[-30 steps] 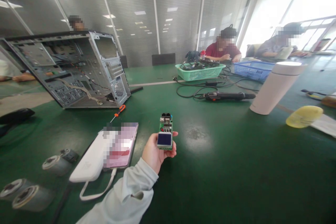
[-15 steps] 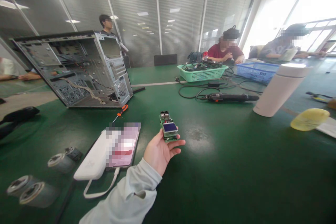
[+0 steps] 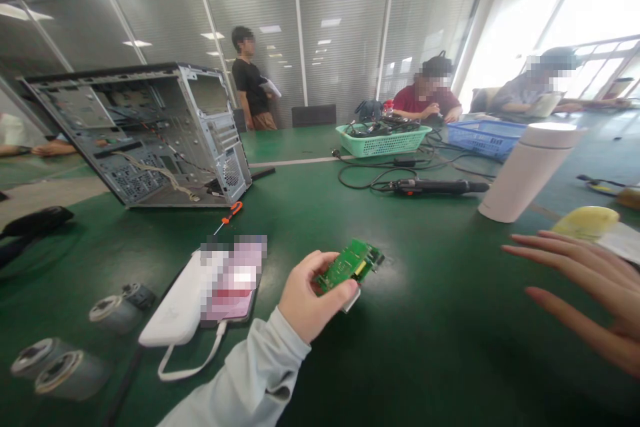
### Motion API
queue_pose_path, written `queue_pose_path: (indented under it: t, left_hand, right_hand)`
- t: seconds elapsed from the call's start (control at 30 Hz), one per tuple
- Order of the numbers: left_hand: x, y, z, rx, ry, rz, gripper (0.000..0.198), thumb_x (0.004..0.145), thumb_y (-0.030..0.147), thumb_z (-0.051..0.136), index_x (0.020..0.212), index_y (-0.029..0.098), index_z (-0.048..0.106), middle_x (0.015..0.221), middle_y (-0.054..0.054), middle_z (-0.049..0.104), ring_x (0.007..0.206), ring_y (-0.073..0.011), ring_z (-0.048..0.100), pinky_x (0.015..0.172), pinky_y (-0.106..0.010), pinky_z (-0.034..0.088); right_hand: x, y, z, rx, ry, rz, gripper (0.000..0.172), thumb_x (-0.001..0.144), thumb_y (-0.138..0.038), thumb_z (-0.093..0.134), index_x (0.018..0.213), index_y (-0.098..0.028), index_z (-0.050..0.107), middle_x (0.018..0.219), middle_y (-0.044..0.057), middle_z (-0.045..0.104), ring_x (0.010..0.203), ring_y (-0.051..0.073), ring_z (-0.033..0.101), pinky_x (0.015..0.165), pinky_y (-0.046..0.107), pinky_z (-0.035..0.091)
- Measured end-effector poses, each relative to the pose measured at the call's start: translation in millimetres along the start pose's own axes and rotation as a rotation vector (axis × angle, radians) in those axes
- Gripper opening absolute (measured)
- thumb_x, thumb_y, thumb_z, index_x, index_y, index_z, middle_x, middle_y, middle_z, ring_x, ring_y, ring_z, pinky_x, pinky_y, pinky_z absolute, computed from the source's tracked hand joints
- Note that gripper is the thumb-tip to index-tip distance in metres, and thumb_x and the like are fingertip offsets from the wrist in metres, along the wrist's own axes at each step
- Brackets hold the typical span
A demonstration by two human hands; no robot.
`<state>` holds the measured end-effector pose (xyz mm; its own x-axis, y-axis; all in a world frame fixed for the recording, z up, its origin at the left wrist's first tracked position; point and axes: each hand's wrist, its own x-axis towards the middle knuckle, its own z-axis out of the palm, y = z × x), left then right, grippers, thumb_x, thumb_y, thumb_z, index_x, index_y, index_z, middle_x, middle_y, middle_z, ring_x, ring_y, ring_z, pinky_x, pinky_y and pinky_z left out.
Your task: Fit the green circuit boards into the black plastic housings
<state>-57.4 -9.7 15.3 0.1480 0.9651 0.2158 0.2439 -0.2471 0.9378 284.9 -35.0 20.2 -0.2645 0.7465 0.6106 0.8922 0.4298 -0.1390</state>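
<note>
My left hand (image 3: pixel 313 297), in a light grey sleeve, grips a small green circuit board (image 3: pixel 350 263) between thumb and fingers above the green table. The board's green underside faces up, and a pale part shows beneath it near my thumb. At the right edge, my right hand (image 3: pixel 590 287) is held in the air with its fingers spread and nothing in them, near a yellow object (image 3: pixel 585 223). A phone (image 3: pixel 240 280) and a white power bank (image 3: pixel 175 303) lie side by side left of my left hand.
An open computer case (image 3: pixel 170 140) stands back left, an orange screwdriver (image 3: pixel 233 213) before it. Metal cylinders (image 3: pixel 73 373) sit front left. Further back are a green basket (image 3: pixel 385 143), a corded black tool (image 3: pixel 435 187), a blue basket and a white bottle (image 3: pixel 530 173). Several people are beyond.
My left hand has turned the board over from screen side up to underside up. My right hand has come into view at the right. A person in the background has moved right.
</note>
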Motion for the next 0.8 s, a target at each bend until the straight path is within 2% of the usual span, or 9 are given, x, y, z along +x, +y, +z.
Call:
queue_pose_path:
  t: [0.07,0.13,0.23,0.37,0.47,0.53,0.63,0.7,0.8]
  left_hand:
    - [-4,-1,-0.3,0.351,-0.060,0.216,0.031,0.065,0.032,0.068,0.092,0.017,0.066,0.079,-0.004,0.058,0.071,-0.0184,0.057,0.066,-0.031,0.048]
    - [-6,-2,0.2,0.566,-0.131,0.367,0.036,0.066,0.033,0.066,0.098,0.018,0.065,0.080,-0.004,0.056,0.069,-0.0180,0.057,0.065,-0.031,0.049]
    - [-7,-6,0.9,0.700,-0.178,0.501,0.037,0.068,0.033,0.064,0.102,0.018,0.063,0.081,-0.004,0.056,0.069,-0.0180,0.058,0.062,-0.030,0.050]
    - [-6,-7,0.1,0.724,-0.162,0.587,0.038,0.070,0.030,0.062,0.106,0.017,0.061,0.082,-0.005,0.056,0.071,-0.0187,0.059,0.061,-0.029,0.052]
    - [-6,-6,-0.1,0.703,-0.150,0.596,0.038,0.072,0.026,0.061,0.108,0.016,0.059,0.083,-0.006,0.056,0.074,-0.0189,0.060,0.064,-0.029,0.053]
    - [-6,-6,0.4,0.670,-0.163,0.573,0.040,0.073,0.027,0.063,0.111,0.017,0.056,0.087,-0.006,0.057,0.077,-0.0193,0.060,0.068,-0.031,0.053]
    - [-6,-6,1.0,0.567,-0.158,0.507,0.062,0.066,0.034,0.073,0.120,0.018,0.046,0.102,-0.008,0.056,0.092,-0.0222,0.059,0.079,-0.037,0.053]
    - [-4,-8,1.0,0.492,-0.105,0.456,0.075,0.062,0.036,0.077,0.124,0.019,0.039,0.111,-0.010,0.053,0.101,-0.0241,0.056,0.085,-0.040,0.051]
    - [-2,-11,1.0,0.419,-0.014,0.391,0.065,0.068,0.030,0.072,0.123,0.021,0.038,0.113,-0.010,0.051,0.105,-0.0238,0.053,0.085,-0.041,0.051]
  right_hand:
    - [10,-31,10,-0.018,-0.024,-0.178,0.039,0.095,-0.051,0.034,0.129,-0.032,0.041,0.125,0.008,0.049,0.119,0.024,0.044,0.091,0.046,0.044]
    - [20,-63,19,-0.023,-0.082,-0.301,0.044,0.096,-0.043,0.036,0.136,-0.025,0.034,0.131,0.008,0.043,0.124,0.024,0.038,0.090,0.044,0.047]
    - [33,-100,36,-0.055,-0.154,-0.443,0.049,0.098,-0.043,0.032,0.139,-0.016,0.031,0.137,0.008,0.036,0.131,0.025,0.027,0.096,0.043,0.045]
    - [44,-118,63,-0.023,-0.055,-0.502,0.050,0.100,-0.042,0.016,0.126,-0.011,0.046,0.122,0.009,0.050,0.117,0.024,0.043,0.090,0.041,0.048]
    - [47,-120,73,0.019,-0.020,-0.488,0.049,0.100,-0.042,0.015,0.121,-0.012,0.048,0.109,0.009,0.057,0.100,0.020,0.053,0.080,0.037,0.051]
    - [47,-120,71,0.060,-0.037,-0.455,0.047,0.100,-0.044,0.017,0.122,-0.014,0.046,0.109,0.008,0.057,0.097,0.019,0.055,0.078,0.035,0.052]
    - [42,-111,62,0.130,-0.121,-0.342,0.040,0.100,-0.047,0.022,0.121,-0.020,0.043,0.110,0.004,0.057,0.097,0.016,0.056,0.078,0.032,0.052]
    - [33,-90,51,0.129,-0.158,-0.242,0.038,0.098,-0.051,0.027,0.119,-0.024,0.044,0.108,0.003,0.058,0.093,0.015,0.059,0.074,0.029,0.054]
    - [16,-34,26,0.041,-0.105,-0.102,0.045,0.093,-0.060,0.034,0.120,-0.026,0.048,0.105,0.003,0.061,0.084,0.016,0.062,0.067,0.029,0.054]
